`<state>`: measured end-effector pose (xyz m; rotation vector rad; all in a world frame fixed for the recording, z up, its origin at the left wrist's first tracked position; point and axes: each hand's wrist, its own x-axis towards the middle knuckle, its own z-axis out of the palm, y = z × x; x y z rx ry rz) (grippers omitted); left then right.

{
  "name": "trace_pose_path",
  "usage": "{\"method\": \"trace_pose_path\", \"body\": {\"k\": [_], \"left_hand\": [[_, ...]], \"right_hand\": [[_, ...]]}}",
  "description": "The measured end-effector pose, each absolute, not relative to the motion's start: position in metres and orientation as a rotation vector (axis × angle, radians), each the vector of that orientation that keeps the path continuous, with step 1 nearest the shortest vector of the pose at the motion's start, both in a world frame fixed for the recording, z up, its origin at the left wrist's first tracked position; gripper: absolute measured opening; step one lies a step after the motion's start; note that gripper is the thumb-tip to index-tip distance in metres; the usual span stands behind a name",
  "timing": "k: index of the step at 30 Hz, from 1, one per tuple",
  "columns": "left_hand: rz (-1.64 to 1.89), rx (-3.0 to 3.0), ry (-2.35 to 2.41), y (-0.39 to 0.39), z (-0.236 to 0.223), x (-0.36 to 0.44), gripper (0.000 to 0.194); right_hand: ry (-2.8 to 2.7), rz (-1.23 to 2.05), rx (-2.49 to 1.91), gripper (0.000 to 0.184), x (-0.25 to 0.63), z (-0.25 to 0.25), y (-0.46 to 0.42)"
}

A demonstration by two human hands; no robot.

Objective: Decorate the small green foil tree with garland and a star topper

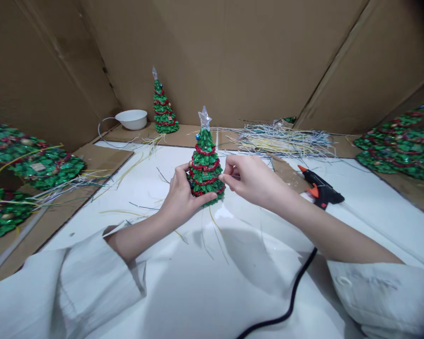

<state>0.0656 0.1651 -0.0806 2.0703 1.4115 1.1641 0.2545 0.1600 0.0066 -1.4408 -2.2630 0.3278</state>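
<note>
In the middle of the head view stands a small green Christmas tree figurine (207, 165) with red garlands and a clear star (204, 118) on top. My left hand (185, 192) grips its lower left side, thumb across the front near the base. My right hand (245, 178) is at the tree's right side, thumb and forefinger pinched close to a garland. Whatever lies in that pinch is too small to make out. Thin yellow and dark wires (217, 220) trail over the white table below the tree.
A black and orange glue gun (320, 187) lies right, its black cable (293, 296) running forward. A bundle of cut wires (282, 140), another tree (164, 110) and a white bowl (132, 119) are at the back. More trees (38, 162) lie left and others (403, 141) right. Cardboard walls (212, 56) surround the table.
</note>
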Motion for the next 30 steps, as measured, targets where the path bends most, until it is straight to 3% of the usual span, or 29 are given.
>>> {"method": "trace_pose_path", "body": {"k": [30], "left_hand": [[1.182,2.059,1.391,0.166,-0.082,0.065,0.08]], "right_hand": [[-2.334,0.173,-1.541,0.01,0.248,0.008,0.15]]}}
